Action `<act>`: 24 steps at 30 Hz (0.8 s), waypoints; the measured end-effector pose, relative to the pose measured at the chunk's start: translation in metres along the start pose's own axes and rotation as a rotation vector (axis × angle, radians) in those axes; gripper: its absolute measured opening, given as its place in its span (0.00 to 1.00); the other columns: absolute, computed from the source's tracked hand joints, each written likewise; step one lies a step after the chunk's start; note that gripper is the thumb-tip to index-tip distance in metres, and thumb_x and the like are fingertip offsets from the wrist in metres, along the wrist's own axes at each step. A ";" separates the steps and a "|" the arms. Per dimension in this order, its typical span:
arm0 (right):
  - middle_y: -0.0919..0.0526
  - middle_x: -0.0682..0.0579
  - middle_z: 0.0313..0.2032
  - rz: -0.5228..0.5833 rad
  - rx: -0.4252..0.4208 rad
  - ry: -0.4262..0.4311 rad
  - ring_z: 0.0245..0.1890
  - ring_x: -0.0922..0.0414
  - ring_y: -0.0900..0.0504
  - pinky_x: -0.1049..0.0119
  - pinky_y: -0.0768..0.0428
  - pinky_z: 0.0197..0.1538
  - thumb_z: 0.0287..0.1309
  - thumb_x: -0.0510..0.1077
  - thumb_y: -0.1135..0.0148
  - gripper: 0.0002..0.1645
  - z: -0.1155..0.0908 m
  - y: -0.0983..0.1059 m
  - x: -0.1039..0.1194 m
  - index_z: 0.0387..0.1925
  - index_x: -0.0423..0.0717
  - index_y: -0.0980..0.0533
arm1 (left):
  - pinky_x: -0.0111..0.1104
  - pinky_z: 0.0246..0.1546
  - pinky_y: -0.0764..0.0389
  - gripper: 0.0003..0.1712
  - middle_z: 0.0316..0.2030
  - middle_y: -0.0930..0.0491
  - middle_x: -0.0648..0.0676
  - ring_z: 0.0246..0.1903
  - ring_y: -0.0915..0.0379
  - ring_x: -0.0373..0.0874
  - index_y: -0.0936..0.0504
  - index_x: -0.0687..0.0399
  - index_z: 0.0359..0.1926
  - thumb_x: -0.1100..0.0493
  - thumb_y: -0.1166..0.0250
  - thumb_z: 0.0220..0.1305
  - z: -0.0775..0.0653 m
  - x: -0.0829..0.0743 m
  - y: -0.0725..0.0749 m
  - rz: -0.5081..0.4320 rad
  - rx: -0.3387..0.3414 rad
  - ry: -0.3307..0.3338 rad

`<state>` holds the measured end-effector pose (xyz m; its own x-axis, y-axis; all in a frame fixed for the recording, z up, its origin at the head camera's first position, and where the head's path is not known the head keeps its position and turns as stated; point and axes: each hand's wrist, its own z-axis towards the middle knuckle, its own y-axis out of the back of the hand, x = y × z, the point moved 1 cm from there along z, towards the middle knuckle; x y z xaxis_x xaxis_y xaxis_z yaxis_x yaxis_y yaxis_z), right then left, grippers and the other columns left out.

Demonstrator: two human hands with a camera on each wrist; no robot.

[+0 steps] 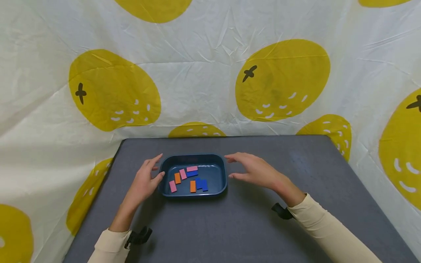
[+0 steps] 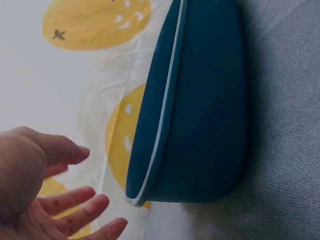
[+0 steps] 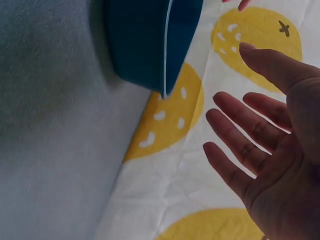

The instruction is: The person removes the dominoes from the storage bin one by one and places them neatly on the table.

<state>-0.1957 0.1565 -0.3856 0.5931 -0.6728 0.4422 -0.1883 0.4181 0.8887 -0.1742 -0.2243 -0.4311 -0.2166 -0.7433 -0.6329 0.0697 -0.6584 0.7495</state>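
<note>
8 small blocks [image 1: 192,186] lie loose in a dark blue tray [image 1: 215,174]: 3 pink blocks [image 1: 173,186], 2 orange blocks [image 1: 177,178], 3 blue blocks [image 1: 205,185]. Most sit in the left and middle part; bare floor shows at the right. 1 pink and 1 blue lie close together near the far side, 2 blue close together near the front, just right of 1 orange.

Tray rests flat on the grey-covered desk [image 1: 250,233], rounded corners, long side across, between the 2 hands.

Left hand [image 1: 144,182]: beside the tray's left end, fingers [image 2: 85,214] released and slightly bent, thumb apart from them. Left wrist view shows a gap between hand and tray wall.

Right hand [image 1: 254,170]: just beyond the right end, fingers relaxed and spread, nothing in the grasp; clear gap to the rim.

Beige sleeves [image 1: 329,226] on the 2 arms, black straps [image 1: 139,235] near the wrists. White cloth [image 1: 197,91] with yellow fruit prints [image 1: 283,80] hangs behind and at the 2 sides.
</note>
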 end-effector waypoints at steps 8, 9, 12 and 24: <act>0.19 0.51 0.58 0.041 0.114 -0.009 0.58 0.53 0.23 0.50 0.23 0.63 0.59 0.53 0.27 0.39 0.031 -0.026 0.002 0.69 0.48 0.29 | 0.53 0.53 0.19 0.28 0.59 0.28 0.69 0.56 0.25 0.65 0.32 0.65 0.72 0.66 0.42 0.73 0.011 0.014 -0.006 -0.062 0.044 0.194; 0.19 0.51 0.59 0.044 0.129 -0.006 0.58 0.53 0.23 0.51 0.22 0.63 0.59 0.52 0.27 0.38 0.035 -0.030 0.002 0.69 0.48 0.28 | 0.50 0.50 0.17 0.27 0.58 0.28 0.69 0.55 0.25 0.64 0.32 0.66 0.71 0.66 0.43 0.73 0.011 0.015 -0.007 -0.068 0.050 0.215; 0.21 0.51 0.60 0.053 0.171 0.007 0.59 0.51 0.24 0.52 0.23 0.63 0.60 0.51 0.27 0.35 0.044 -0.040 0.004 0.67 0.48 0.26 | 0.44 0.40 0.15 0.26 0.56 0.26 0.69 0.50 0.23 0.62 0.31 0.66 0.70 0.67 0.43 0.73 0.013 0.018 -0.009 -0.115 0.068 0.271; 0.21 0.50 0.60 -0.040 0.298 0.051 0.61 0.54 0.25 0.54 0.25 0.66 0.59 0.48 0.26 0.33 0.071 -0.071 0.011 0.64 0.45 0.23 | 0.38 0.29 0.17 0.25 0.50 0.28 0.66 0.33 0.26 0.51 0.32 0.72 0.69 0.70 0.46 0.74 0.017 0.025 -0.013 -0.239 0.127 0.333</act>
<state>-0.2312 0.0766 -0.4353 0.6416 -0.6505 0.4064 -0.3811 0.1895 0.9049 -0.1974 -0.2320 -0.4537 0.1152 -0.5829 -0.8043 -0.0698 -0.8124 0.5788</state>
